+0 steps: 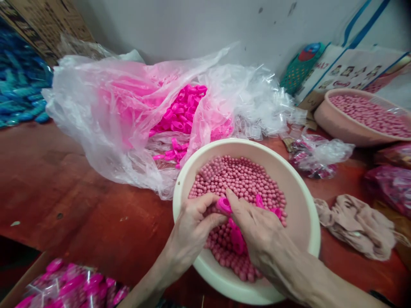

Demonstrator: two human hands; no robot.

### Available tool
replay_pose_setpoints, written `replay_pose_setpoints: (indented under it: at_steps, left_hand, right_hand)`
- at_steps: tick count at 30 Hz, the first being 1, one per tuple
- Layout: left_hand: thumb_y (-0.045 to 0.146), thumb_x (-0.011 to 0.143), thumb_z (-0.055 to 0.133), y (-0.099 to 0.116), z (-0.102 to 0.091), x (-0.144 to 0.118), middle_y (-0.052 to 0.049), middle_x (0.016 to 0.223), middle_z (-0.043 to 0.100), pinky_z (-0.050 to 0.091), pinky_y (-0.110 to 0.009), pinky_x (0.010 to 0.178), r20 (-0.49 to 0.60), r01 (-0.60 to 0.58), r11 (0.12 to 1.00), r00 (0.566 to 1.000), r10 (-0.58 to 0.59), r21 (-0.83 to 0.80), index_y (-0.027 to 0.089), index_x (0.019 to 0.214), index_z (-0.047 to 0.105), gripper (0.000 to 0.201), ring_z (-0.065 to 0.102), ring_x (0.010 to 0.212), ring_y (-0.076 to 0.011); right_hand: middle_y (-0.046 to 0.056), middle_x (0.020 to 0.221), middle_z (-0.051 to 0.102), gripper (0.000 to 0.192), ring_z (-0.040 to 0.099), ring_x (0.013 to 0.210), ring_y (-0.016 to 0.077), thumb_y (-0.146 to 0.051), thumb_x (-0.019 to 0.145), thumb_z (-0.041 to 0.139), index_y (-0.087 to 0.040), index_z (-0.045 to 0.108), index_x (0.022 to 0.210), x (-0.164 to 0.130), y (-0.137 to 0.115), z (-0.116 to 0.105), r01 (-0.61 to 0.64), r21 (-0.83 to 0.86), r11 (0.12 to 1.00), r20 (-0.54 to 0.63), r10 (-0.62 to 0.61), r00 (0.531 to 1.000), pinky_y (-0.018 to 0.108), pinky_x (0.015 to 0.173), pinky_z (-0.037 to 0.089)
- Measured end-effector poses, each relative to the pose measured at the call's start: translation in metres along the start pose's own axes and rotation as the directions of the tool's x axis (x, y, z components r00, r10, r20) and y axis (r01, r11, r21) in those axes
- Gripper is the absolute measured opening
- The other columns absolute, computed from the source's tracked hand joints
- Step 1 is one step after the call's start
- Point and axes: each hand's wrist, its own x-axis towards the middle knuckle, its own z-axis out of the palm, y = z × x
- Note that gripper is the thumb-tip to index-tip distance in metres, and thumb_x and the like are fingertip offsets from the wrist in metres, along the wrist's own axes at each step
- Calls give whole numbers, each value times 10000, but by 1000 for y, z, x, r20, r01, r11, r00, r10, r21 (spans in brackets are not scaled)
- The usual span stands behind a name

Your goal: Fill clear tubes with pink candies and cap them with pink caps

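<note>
Over a cream basin (308,214) of round pink beads (237,175), both hands meet at a small bright-pink plastic piece (224,205) with an opening on top. My left hand (194,224) pinches its left side between thumb and fingers. My right hand (260,226) is closed, its thumb against the piece's right side; its other fingers are largely hidden. More bright-pink pieces (236,240) show below and beside the right hand, over the beads; whether the hand holds them I cannot tell.
Behind the basin, a plastic bag (128,102) spills bright-pink pieces (181,109) beside a pile of transparent plastic parts (266,107). Filled pink pieces (77,286) lie at lower left. Right: a pink basin of beads (340,117), crumpled cloth (359,226). Blue packets (22,85) sit far left.
</note>
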Motion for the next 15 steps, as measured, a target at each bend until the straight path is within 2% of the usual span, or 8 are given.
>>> replay_pose_setpoints:
  at_steps: [2,5,8,10,12,15]
  left_hand:
    - [197,789,586,0,0,-1,28,635,504,366,-181,449,39,55,995,998,-52,-84,143,789,586,55,434,500,-72]
    - [252,804,590,1,0,-1,50,610,447,330,-177,391,113,111,979,989,-92,-173,159,803,538,106,392,445,-62]
    - [270,840,562,2,0,-1,53,612,439,341,-178,437,94,48,994,995,-39,-94,164,785,521,126,410,483,-64]
    - [243,853,549,3,0,-1,47,624,453,358,-179,504,46,-29,999,999,28,22,158,758,529,129,425,542,-67]
    - [193,846,550,4,0,-2,39,638,471,369,-181,561,8,-81,991,997,81,105,149,734,545,121,432,596,-73]
    - [181,822,572,2,1,-4,37,635,482,373,-181,504,10,-40,999,999,40,17,147,762,566,69,439,558,-73]
  right_hand:
    - [197,1143,632,607,639,1021,252,-70,874,332,-92,172,1458,1,1,1,24,85,996,-36,-21,999,373,777,577]
    - [117,1294,562,562,560,1158,193,-84,890,341,-188,270,1438,-1,4,-7,-84,236,968,40,77,996,327,936,503]
    - [76,1278,582,487,543,1182,185,-148,916,383,-222,364,1397,-2,1,-14,-183,283,942,57,174,983,325,958,489]
    - [78,1200,635,484,589,1120,177,-126,910,387,-209,379,1386,-1,-2,-11,-180,302,936,11,186,983,305,911,521]
    - [104,1215,623,539,596,1111,175,-63,885,366,-184,334,1410,1,-5,-2,-123,287,950,-62,147,987,298,907,522]
    - [157,1297,552,656,545,1181,195,-10,856,356,-155,176,1469,1,-5,11,-25,220,975,-133,55,990,324,947,494]
